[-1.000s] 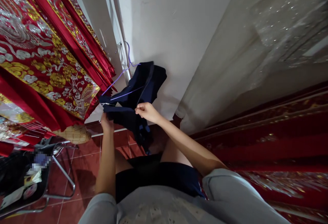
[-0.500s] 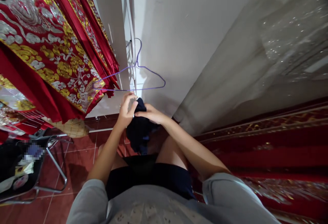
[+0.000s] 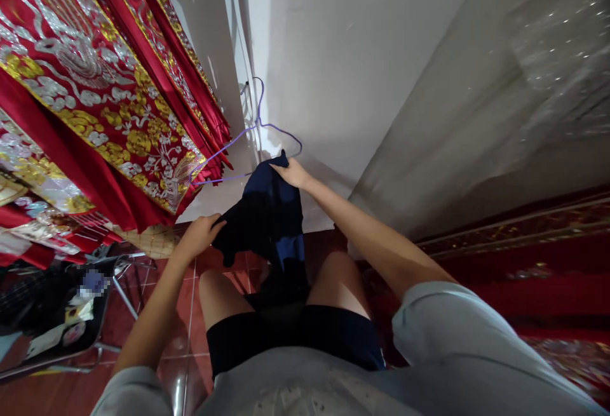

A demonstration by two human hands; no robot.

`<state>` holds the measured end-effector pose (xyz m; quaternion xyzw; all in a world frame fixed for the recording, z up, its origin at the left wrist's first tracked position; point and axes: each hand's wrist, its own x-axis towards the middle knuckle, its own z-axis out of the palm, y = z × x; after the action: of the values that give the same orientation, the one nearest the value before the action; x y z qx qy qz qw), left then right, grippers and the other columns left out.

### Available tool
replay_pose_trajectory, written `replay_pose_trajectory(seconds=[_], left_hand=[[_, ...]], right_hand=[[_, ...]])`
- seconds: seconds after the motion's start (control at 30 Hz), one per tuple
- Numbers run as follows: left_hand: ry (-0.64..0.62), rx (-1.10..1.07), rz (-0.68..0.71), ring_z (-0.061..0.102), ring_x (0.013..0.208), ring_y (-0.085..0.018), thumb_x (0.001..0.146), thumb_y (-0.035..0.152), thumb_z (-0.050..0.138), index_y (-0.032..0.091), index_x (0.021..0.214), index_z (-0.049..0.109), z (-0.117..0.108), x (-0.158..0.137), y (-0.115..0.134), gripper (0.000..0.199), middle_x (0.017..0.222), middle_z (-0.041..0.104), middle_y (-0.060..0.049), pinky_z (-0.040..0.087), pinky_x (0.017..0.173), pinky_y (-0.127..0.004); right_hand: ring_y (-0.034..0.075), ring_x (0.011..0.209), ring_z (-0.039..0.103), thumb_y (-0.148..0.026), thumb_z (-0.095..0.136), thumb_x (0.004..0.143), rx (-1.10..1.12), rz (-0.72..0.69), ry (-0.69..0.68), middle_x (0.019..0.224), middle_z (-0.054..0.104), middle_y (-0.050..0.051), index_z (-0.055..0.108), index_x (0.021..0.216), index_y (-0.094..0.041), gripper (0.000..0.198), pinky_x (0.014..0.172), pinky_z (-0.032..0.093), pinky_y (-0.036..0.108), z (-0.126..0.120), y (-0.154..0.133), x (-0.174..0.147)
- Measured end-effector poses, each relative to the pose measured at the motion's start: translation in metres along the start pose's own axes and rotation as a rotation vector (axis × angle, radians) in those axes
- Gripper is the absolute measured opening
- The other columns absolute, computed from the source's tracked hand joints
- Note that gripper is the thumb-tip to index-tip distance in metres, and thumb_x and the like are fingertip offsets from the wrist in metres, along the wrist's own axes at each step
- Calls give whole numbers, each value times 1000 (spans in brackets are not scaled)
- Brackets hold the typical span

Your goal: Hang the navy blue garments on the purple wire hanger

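A dark navy and black garment [image 3: 274, 206] is stretched between my two hands in front of my knees; its exact kind I cannot make out. My left hand [image 3: 203, 235] pinches its lower left edge. Higher up, my right hand [image 3: 294, 173] grips its upper right corner, thumb and fingers closed on the cloth. Just behind the garment, a thin purple wire hanger [image 3: 260, 124] hangs by its hook at the wall corner. The cloth covers part of the hanger's bottom bar.
Red cloth with gold and silver embroidery [image 3: 128, 105] hangs on the left. Below it stands a metal-framed chair [image 3: 124, 295] with items piled on it. A clear plastic sheet [image 3: 538, 67] covers the right side. Red tiles [image 3: 183, 314] form the floor.
My hands have moved apart, the left toward the left and down, the right upward. The bunched garment is now spread between them, raised in front of the hanger's lower bar.
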<state>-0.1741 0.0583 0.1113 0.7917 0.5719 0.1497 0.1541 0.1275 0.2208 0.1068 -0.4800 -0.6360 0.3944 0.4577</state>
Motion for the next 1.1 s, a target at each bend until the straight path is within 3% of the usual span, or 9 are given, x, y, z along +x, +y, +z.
replay_pose_trajectory(seconds=[0.17,0.27,0.4,0.57,0.8,0.87,1.0,1.1], left_hand=[[114,101,-46,67,80,-26,100,33,45,21,86,62,-11,3,-9,25,83,70,-10,49,78,-34],[291,58,36,69,102,-30,98,33,45,20,94,64,-15,19,0,24,104,73,-15,51,95,-42],[502,-34,176,64,124,-32,96,40,50,19,97,67,-28,42,15,26,120,73,-16,45,114,-47],[492,-45,187,65,126,-34,87,41,62,19,88,67,-40,42,24,23,127,72,-17,48,112,-47],[618,67,204,67,121,-32,81,33,68,21,86,73,-76,20,55,14,129,71,-8,52,109,-45],[603,106,208,68,121,-32,80,34,69,22,88,74,-83,16,58,15,128,72,-7,52,110,-46],[482,117,161,71,112,-31,83,36,67,22,76,71,-79,5,55,17,118,76,-6,56,102,-43],[504,94,130,71,115,-31,85,38,67,21,74,69,-75,2,55,20,122,76,-8,55,104,-44]], right_hand=[[17,63,55,-33,72,76,-124,52,128,60,59,2,56,57,-18,29,64,42,30,-14,16,-25],[16,59,51,-32,71,75,-175,-1,241,55,54,1,48,52,-21,34,59,40,30,-34,10,-43],[16,58,48,-32,71,73,-198,-67,361,54,51,1,44,52,-23,35,57,40,31,-54,-3,-58],[15,58,49,-30,70,73,-210,-95,388,54,50,0,43,52,-23,35,59,41,31,-61,-7,-62],[14,57,48,-34,69,76,-163,-34,320,55,49,0,45,53,-22,35,58,39,30,-40,-2,-50],[14,58,49,-33,68,77,-148,-40,322,55,50,0,45,54,-21,34,58,39,29,-36,-1,-47],[12,55,45,-31,70,73,-142,-26,322,53,44,-2,42,51,-22,37,57,36,29,-37,2,-48],[12,55,43,-32,71,71,-138,-30,304,52,41,-3,40,50,-22,39,56,34,29,-41,5,-52]])
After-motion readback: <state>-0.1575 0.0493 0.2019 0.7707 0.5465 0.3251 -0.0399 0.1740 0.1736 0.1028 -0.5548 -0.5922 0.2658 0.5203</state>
